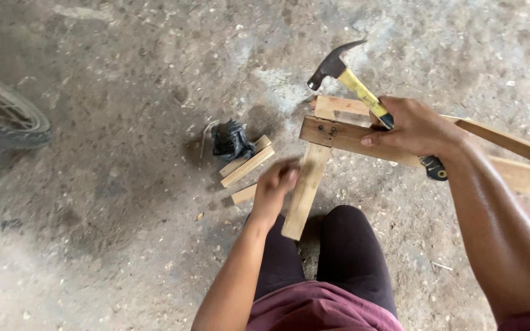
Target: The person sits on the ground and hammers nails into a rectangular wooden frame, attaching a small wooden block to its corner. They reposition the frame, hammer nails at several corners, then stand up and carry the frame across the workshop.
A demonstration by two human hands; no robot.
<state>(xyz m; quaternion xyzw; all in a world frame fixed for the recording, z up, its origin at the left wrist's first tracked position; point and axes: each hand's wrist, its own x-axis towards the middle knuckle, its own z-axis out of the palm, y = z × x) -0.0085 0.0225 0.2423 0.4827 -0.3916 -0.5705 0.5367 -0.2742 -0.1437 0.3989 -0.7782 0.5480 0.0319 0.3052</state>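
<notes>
On a concrete floor [124, 245], a crossed wooden frame [332, 136] lies just ahead of the person's knees, one slat [305, 190] running back toward them. The right hand [415, 127] holds a hammer [363, 92] over the frame's crossing; the left hand [274, 187] sits beside the slat. Loose wood offcuts [246, 164] and a crumpled bag [231, 140] lie left of the frame, a wheel [4, 116] at far left.

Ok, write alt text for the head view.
Seen from above, a person's right hand grips a yellow-handled claw hammer over a joint of wooden slats, while the left hand touches the upright slat. Offcuts lie on the concrete floor.
</notes>
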